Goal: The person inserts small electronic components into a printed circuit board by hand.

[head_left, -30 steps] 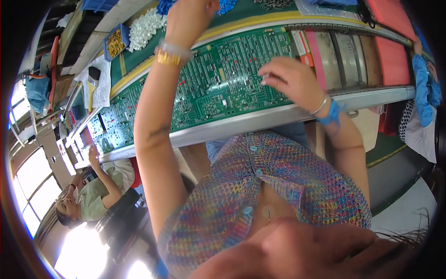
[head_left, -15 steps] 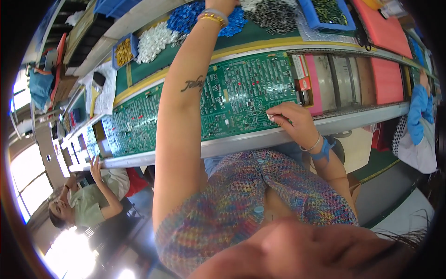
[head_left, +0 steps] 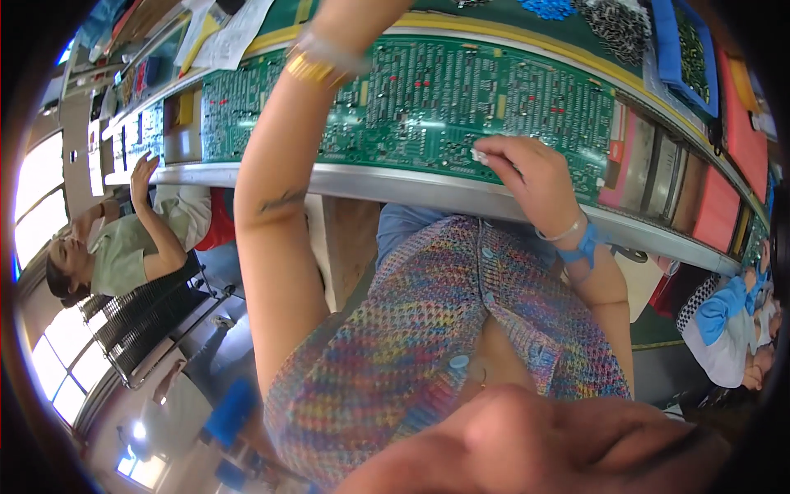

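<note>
Green circuit boards (head_left: 395, 107) packed with small parts lie along a metal-edged line (head_left: 362, 179) in front of me. My right hand (head_left: 535, 173) is over the boards' near half, thumb and forefinger closed on a small white connector (head_left: 479, 155). Whether the connector touches the board, I cannot tell. A blue strap (head_left: 586, 250) circles my right wrist. My left arm reaches across the boards, and my left hand (head_left: 362, 18) is at the top edge of the view, past the far yellow rail. Its fingers are out of view.
Beyond the rail are piles of blue parts (head_left: 547, 7) and dark metal parts (head_left: 613, 29), plus a blue bin (head_left: 668, 53) of small parts. A person in a green top (head_left: 148, 247) is at the left; another with blue sleeves (head_left: 724, 309) is at the far right.
The view has shifted, so the boards now extend to the right of my right hand. My left hand has left the blue parts' pile. My right hand keeps its pinch on the white connector.
</note>
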The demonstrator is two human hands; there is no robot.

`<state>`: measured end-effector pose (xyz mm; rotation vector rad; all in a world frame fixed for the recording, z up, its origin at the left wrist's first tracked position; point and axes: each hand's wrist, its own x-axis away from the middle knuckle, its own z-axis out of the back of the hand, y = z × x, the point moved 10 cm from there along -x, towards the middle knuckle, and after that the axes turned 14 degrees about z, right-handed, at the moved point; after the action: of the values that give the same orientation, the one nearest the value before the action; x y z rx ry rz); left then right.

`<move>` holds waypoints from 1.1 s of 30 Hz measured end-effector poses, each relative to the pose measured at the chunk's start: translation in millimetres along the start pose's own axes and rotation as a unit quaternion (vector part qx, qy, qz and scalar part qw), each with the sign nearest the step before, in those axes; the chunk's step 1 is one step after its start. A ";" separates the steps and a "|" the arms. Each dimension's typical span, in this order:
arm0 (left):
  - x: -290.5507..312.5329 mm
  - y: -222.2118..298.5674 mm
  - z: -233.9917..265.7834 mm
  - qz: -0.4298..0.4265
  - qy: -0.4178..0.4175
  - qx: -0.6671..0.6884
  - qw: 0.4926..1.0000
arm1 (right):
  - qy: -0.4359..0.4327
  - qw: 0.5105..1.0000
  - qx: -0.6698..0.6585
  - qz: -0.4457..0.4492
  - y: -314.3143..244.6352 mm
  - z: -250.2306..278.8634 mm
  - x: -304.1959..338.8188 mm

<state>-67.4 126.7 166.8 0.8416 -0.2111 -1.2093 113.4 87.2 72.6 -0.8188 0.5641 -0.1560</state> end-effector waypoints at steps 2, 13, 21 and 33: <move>64.3 -28.0 58.4 0.122 0.023 0.004 0.992 | -0.030 0.997 -0.028 0.058 -21.8 -36.6 -19.2; 275.8 -176.9 118.7 0.375 0.160 0.109 0.907 | -0.109 0.980 0.047 0.160 -20.9 -151.8 -67.8; 311.4 -199.6 108.4 0.440 0.204 0.197 0.852 | -0.154 0.971 0.118 0.137 -13.8 -168.2 -67.9; 268.7 -204.5 126.0 0.378 0.202 -0.065 0.901 | -0.167 0.969 0.065 0.168 -62.9 -139.0 -52.6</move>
<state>-187.9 -189.0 41.4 0.7653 -0.0964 -0.3029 0.2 -27.5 64.3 -0.5947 0.3619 0.2520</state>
